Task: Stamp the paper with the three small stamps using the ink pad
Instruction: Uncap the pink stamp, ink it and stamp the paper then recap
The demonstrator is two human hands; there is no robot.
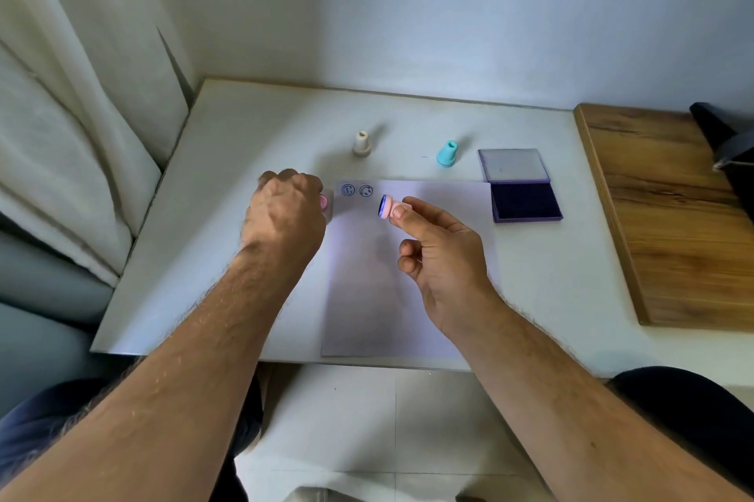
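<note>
A white paper [408,277] lies on the white table [228,175], with two blue round face prints [357,190] near its top left corner. Over the paper, my right hand [442,256] holds a pink stamp [389,207] sideways at the fingertips, its blue inked face turned left. At the paper's left edge my left hand [285,216] is closed, and a small pink cap [323,202] shows at its fingers. A beige stamp [362,143] and a teal stamp [446,154] stand upright behind the paper. The purple ink pad [524,201] lies open to the right, its lid [513,165] folded back.
A wooden board [673,216] lies along the table's right side with a black object [726,150] on its far end. A pale curtain [81,113] hangs on the left. The wall stands close behind the table. My knees show below the table's front edge.
</note>
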